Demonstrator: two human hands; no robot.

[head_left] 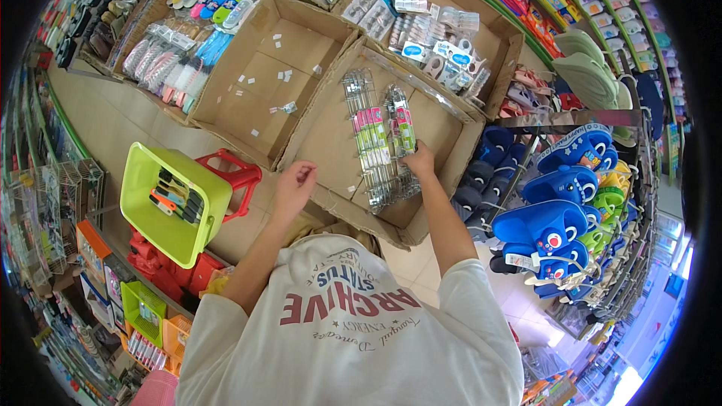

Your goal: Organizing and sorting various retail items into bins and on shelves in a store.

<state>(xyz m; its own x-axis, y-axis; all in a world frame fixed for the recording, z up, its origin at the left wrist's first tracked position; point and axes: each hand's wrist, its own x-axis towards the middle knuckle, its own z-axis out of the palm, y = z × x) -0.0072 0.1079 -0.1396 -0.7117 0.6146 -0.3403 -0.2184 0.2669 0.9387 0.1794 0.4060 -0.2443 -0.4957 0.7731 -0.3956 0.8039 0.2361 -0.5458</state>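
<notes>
In front of me stands a cardboard box (316, 118) holding two rows of metal wire items with pink, green and white labels. My right hand (418, 160) is at the lower end of the right row of labelled wire items (401, 124), its fingers around the edge of the row. The left row of wire items (369, 141) lies beside it, untouched. My left hand (299, 180) is raised over the near left edge of the box, fingers curled; whether something small is between them cannot be told.
A cardboard box with small white paper bits (265, 73) adjoins on the left. Packaged goods fill the boxes behind. A lime-green bin (214, 208) with brushes and a red stool (242, 175) stand left. Blue slippers (541, 225) hang on a rack at right.
</notes>
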